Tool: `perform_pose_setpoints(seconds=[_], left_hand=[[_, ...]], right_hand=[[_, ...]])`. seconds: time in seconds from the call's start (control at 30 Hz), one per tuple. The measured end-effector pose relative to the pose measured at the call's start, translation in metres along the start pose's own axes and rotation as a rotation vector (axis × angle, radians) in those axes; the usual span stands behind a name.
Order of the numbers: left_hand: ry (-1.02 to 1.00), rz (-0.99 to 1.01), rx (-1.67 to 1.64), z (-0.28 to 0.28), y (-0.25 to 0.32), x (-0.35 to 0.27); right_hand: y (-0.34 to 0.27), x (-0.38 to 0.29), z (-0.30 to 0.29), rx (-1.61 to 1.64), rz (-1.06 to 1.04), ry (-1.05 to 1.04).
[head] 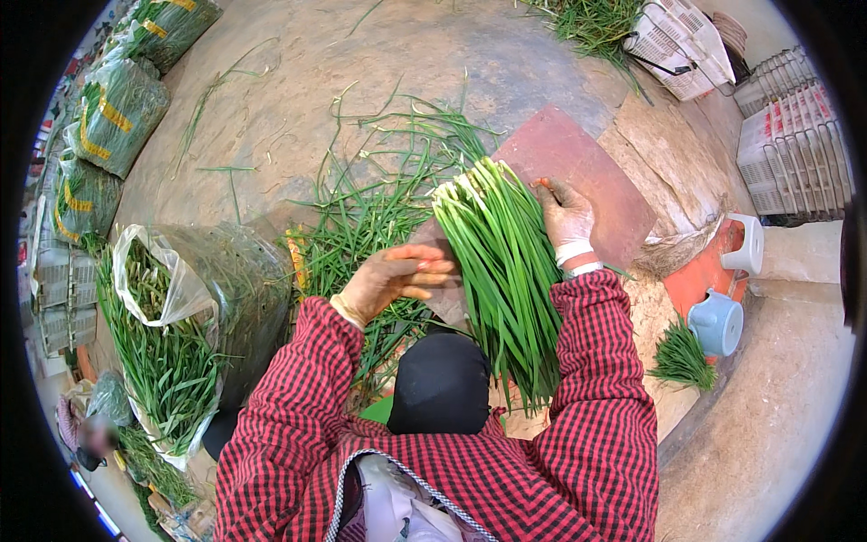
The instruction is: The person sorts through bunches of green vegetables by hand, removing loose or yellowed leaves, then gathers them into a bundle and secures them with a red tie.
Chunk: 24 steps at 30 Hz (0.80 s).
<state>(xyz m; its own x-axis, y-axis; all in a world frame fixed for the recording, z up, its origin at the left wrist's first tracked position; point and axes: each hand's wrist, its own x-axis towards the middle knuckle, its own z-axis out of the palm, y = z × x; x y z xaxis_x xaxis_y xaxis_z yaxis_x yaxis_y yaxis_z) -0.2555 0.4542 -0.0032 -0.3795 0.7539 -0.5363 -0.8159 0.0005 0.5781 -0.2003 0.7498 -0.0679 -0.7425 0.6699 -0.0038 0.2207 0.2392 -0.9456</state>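
A thick bundle of garlic chives point(508, 271) lies before me, pale stem ends at the top and green leaves towards my body. Part of it rests on a reddish-brown board point(596, 183). At the bundle's left edge, my left hand point(396, 278) holds nothing, its stained, orange-tipped fingers extended and apart. My right hand point(567, 213) is by the upper right edge, fingers bent; whether it grips any stems cannot be told. Loose chive leaves point(386, 217) are heaped to the left. My dark-covered knee point(440, 383) shows below the bundle.
An open plastic bag of chives point(254, 271) stands at left, with several filled bags point(118, 118) beyond. At right are a blue plastic stool point(718, 322), a small chive bunch point(684, 356), a white stool point(745, 244) and stacked white crates point(789, 156). Another person point(91, 430) is at lower left.
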Motion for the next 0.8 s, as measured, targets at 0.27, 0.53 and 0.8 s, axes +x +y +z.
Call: perform_pose_setpoints(seconds=[0.27, 0.53, 0.8], left_hand=[[0.007, 0.224, 0.473, 0.054, -0.007, 0.039], [0.072, 0.407, 0.705, 0.078, -0.039, -0.004], [0.127, 0.228, 0.597, 0.062, -0.041, 0.01]], right_hand=[[-0.063, -0.044, 0.003, -0.088, -0.068, -0.05], [-0.044, -0.107, 0.044, -0.35, -0.468, 0.057], [-0.032, -0.115, 0.016, -0.007, -0.459, 0.014]])
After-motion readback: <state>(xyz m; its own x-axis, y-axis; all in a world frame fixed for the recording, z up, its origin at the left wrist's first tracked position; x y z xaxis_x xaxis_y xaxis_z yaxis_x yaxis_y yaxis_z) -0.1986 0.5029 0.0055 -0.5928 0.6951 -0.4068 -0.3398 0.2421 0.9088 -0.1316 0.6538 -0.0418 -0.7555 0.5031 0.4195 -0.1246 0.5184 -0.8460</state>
